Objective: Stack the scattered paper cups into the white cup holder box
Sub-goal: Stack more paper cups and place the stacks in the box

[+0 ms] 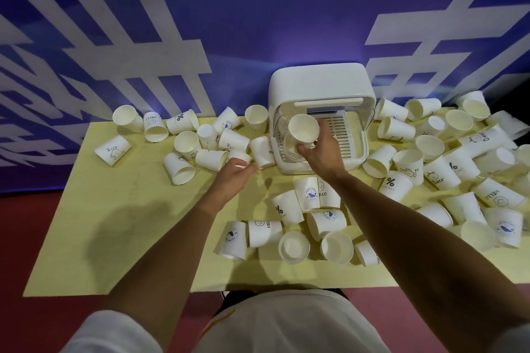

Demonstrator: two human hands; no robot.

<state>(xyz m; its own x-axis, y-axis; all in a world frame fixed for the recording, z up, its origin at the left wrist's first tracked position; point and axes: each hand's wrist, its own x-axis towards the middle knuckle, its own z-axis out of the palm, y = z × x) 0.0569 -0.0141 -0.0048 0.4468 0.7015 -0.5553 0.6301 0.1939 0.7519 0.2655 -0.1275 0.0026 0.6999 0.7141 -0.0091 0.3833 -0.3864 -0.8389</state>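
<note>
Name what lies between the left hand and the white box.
Head view: a tipped-over paper cup lies between the left hand and the box, beside its left wall.

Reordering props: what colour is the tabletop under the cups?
Pale yellow tabletop, clearest in head view.

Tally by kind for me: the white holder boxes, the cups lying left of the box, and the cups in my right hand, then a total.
White cup holder box: 1
Paper cups lying left of it: 13
Paper cup in the right hand: 1
Total: 15
</note>
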